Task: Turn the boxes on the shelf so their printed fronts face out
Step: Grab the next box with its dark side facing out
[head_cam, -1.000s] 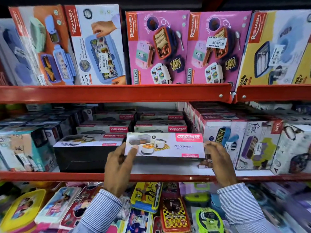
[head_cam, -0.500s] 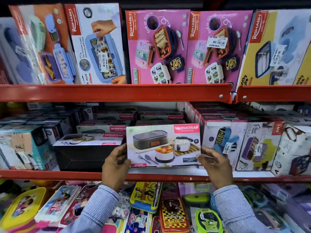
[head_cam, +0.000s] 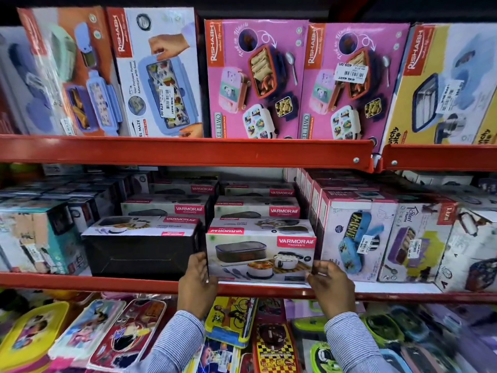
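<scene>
A white Varmora lunch-box carton (head_cam: 260, 254) stands on the middle shelf (head_cam: 134, 281) with its printed front, showing steel containers, facing out. My left hand (head_cam: 197, 285) grips its lower left corner and my right hand (head_cam: 329, 288) holds its lower right corner. To its left sits a second Varmora box (head_cam: 142, 249) whose plain black side faces out and whose printed face points up. More Varmora boxes (head_cam: 256, 207) are stacked behind.
Tall Rishabh lunch-box cartons (head_cam: 255, 79) fill the top shelf behind a red rail (head_cam: 185, 152). White boxes with blue and purple lunch boxes (head_cam: 357, 240) stand to the right, teal ones (head_cam: 35, 238) to the left. Colourful lunch boxes (head_cam: 234, 321) lie below.
Both hands tipped the white carton from lying with its narrow side out to standing with its large printed front out, then set it back onto the shelf.
</scene>
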A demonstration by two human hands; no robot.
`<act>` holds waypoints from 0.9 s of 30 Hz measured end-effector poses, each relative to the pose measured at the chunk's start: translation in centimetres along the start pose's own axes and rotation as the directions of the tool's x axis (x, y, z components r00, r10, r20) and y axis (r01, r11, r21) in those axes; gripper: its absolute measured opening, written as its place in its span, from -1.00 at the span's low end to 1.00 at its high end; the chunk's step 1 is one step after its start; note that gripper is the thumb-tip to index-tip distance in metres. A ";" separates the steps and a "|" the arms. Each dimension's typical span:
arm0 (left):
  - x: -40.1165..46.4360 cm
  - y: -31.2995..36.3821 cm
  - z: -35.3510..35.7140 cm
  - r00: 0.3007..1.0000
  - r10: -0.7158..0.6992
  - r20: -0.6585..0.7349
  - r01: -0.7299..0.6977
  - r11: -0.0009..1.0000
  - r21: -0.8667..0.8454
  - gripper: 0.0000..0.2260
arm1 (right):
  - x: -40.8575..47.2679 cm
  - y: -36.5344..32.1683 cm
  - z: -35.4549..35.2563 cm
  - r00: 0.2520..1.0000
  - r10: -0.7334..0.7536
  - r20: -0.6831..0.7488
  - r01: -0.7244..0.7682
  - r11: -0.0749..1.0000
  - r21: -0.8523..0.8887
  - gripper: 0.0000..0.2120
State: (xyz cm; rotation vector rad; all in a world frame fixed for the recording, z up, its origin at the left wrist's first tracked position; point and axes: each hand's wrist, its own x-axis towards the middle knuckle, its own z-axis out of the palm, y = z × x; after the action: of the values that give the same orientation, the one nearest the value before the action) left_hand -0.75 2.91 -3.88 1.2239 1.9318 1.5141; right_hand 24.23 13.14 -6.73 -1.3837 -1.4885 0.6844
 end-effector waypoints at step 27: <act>3.4 -2.5 -19.1 0.923 0.208 -0.323 -0.072 0.920 0.386 -0.38 | -8.2 -17.3 14.9 0.918 -0.343 0.201 0.323 0.938 0.127 -0.50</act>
State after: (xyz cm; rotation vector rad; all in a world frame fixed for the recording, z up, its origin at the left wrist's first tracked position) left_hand -17.83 -5.37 0.88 1.3358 2.5086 1.5835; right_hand 2.65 4.80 0.65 -0.9732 -1.7931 0.6933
